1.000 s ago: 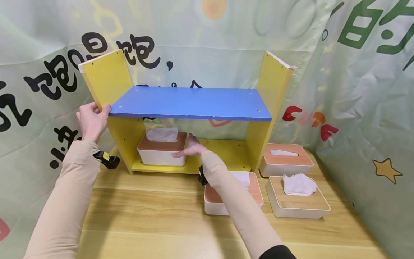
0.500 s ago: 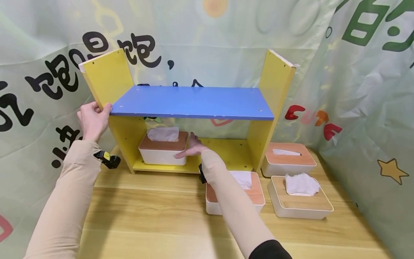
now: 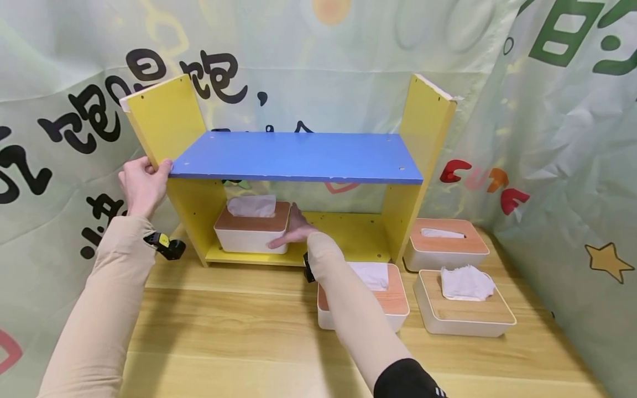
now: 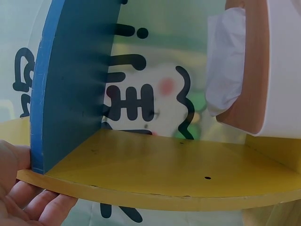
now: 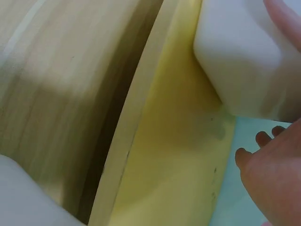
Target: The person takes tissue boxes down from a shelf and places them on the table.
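Observation:
A yellow shelf with a blue board (image 3: pixel 298 157) stands on the table. My left hand (image 3: pixel 143 188) grips the front edge of its left side panel at the blue board's corner; in the left wrist view the thumb lies by the blue board and the fingers (image 4: pixel 55 207) curl under the yellow panel. On the shelf's bottom board, at the left, sits a white tissue box (image 3: pixel 249 240) with a brown lid and a tissue sticking out. My right hand (image 3: pixel 293 228) touches the box's right side with fairly straight fingers, its thumb at the front corner.
Another tissue box (image 3: pixel 393 296) stands before the shelf, partly behind my right forearm. Two more, a brown-lidded tissue box (image 3: pixel 445 260) and a lighter-lidded tissue box (image 3: pixel 465 326), stand right of the shelf. A printed cloth backdrop (image 3: pixel 323 99) hangs behind.
My right hand has shifted very slightly left against the tissue box. The left hand keeps its grip on the shelf. The head view has turned a little.

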The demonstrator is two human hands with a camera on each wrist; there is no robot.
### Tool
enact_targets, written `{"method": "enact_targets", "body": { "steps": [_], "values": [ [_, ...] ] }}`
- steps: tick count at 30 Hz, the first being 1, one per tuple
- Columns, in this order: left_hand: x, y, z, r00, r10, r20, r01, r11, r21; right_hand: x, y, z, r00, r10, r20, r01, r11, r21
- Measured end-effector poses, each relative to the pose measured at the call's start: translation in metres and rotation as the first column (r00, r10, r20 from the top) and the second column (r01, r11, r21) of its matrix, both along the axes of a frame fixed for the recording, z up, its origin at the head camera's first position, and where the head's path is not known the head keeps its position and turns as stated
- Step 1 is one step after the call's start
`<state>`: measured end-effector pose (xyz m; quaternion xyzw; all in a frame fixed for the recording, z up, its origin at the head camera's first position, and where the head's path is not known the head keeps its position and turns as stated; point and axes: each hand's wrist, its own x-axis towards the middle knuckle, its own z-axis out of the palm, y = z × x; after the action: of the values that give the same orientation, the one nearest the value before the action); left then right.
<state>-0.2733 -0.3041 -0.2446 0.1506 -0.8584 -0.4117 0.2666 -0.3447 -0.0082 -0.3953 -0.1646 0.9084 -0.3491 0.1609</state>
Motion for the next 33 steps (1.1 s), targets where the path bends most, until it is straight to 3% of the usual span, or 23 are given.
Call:
{"method": "enact_targets", "body": {
  "steps": [8, 15, 23, 33],
  "values": [
    [0.001, 0.001, 0.000, 1.000, -0.003, -0.005, 0.003, 1.000, 0.005, -0.004, 0.000, -0.010, 0.999, 0.023, 0.031, -0.018, 0.987, -0.160],
    [0.002, 0.002, -0.001, 1.000, 0.003, -0.010, -0.003, 1.000, 0.005, -0.004, -0.001, -0.015, 0.999, 0.034, -0.001, -0.033, 0.959, -0.281],
    [0.001, 0.001, 0.001, 1.000, -0.005, -0.013, 0.005, 1.000, 0.000, -0.009, -0.005, -0.018, 1.000, -0.013, -0.012, 0.011, 0.983, -0.183],
    [0.001, 0.000, 0.000, 1.000, 0.006, -0.011, -0.006, 1.000, -0.016, -0.001, -0.009, -0.010, 0.998, -0.039, -0.041, 0.031, 0.980, -0.198]
  ]
}}
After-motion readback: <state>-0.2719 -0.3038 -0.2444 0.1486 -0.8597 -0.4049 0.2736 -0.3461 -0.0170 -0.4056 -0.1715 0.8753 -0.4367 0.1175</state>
